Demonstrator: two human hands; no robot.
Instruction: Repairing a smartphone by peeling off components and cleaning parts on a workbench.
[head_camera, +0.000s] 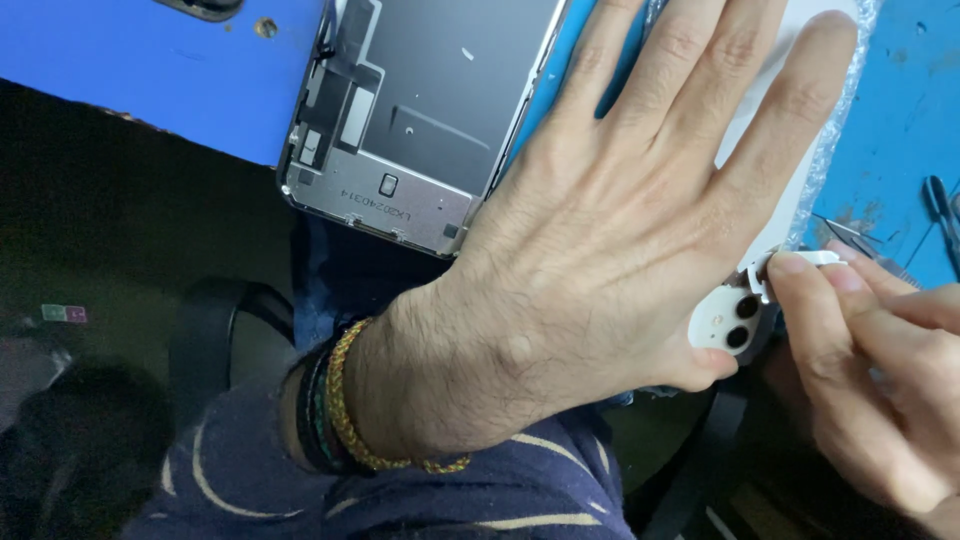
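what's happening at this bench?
A person presses the left hand flat on a white phone back housing lying on bubble wrap over a blue mat. The right hand pinches a small white strip beside the housing's dual camera corner. A separated grey metal phone frame lies to the left, and tweezers to the right.

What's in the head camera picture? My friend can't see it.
A left hand presses flat on a white phone back with two camera lenses, while the right hand pinches a small white tab at its edge. A grey phone frame lies beside them on a blue mat.
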